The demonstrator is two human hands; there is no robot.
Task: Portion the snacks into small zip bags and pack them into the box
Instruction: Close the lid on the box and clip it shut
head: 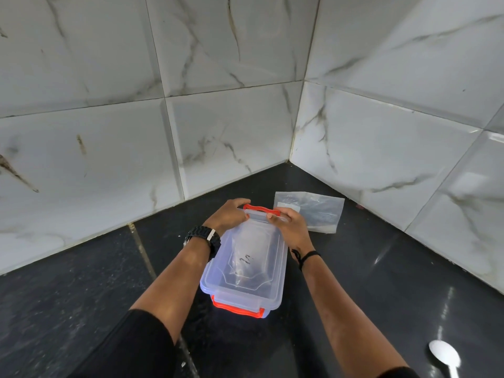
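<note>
A clear plastic box (275,293) with its lid on and orange-red clips stands on the dark counter. Through the lid I make out filled zip bags (246,264) inside. My left hand (229,214) grips the far left corner of the box, fingers curled over the far orange-red clip (261,210). My right hand (289,223) holds the far right corner, thumb on the same clip. The near clip (237,309) lies down against the box's front end.
A flat clear plastic packet (319,211) lies just beyond the box to the right, near the tiled wall corner. A white spoon (444,356) rests on the counter at the bottom right. Marble-look tiled walls close in behind and to the right.
</note>
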